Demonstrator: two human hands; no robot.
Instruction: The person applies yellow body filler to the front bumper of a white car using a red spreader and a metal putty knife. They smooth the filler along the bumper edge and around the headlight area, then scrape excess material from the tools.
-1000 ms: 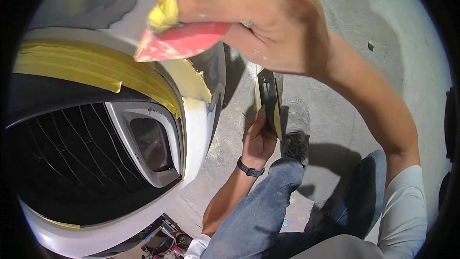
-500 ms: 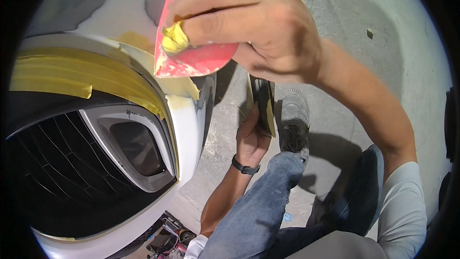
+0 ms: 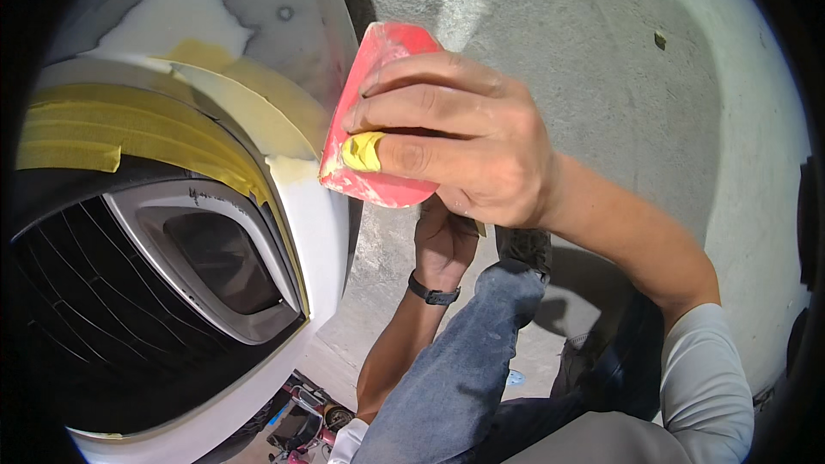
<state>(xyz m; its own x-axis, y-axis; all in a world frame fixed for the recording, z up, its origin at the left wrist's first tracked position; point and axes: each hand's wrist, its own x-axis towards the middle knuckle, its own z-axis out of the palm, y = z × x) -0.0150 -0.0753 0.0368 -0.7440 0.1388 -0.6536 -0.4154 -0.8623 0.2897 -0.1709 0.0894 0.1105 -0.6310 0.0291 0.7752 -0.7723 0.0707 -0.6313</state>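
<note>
The right hand pinches a red spreader beside the car's white bumper; how the left hand grips, I can't tell. Smoothing seems in hand; the next stroke calls for a flat, steady edge.

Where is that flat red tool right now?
Upper middle of the head view: the flat red tool is in the right hand, the white car panel to its left.

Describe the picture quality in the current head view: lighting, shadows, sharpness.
Head view throughout: black fisheye rim covers the corners; a pale streak brightens the floor near the top; dark shadow lies beside the jeans; the black grille shows little detail; the right hand and red spreader look fairly sharp; the left hand is shaded and partly hidden.
</note>
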